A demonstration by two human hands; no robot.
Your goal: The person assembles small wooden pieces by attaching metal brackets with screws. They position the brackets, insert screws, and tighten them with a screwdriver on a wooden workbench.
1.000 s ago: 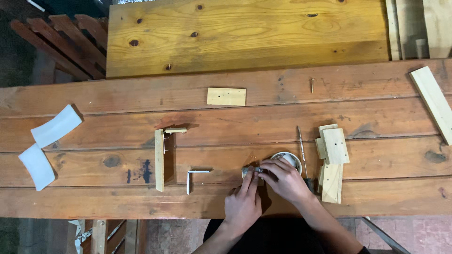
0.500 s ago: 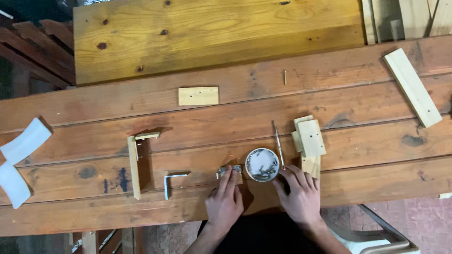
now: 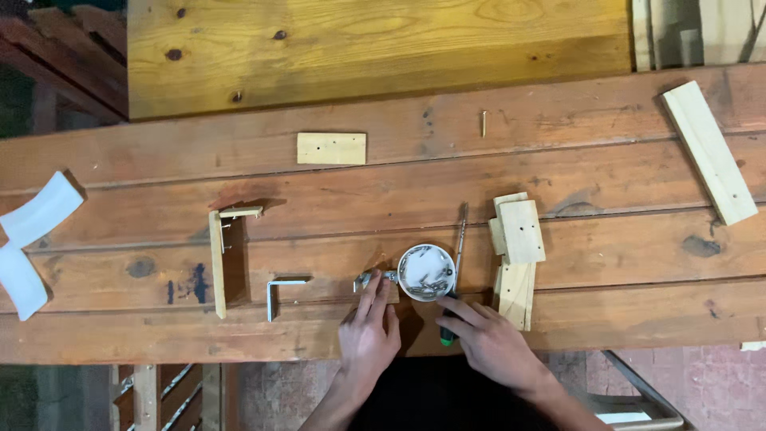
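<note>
My left hand rests flat near the front edge of the wooden workbench, its fingertips on a small metal bracket piece just left of a round white dish with several screws in it. My right hand lies below the dish, fingers closing round the green handle of a screwdriver whose shaft runs up past the dish's right side. A stack of small pale wood blocks sits just right of the screwdriver.
A metal L-bracket and an upright L-shaped wood assembly stand left of my hands. A small pale block, a loose screw, a long pale strip at right, white plastic pieces at far left.
My right hand has drawn back from over the dish to the front edge and onto the screwdriver handle; the dish now shows fully. The view has shifted, so things sit more to the left.
</note>
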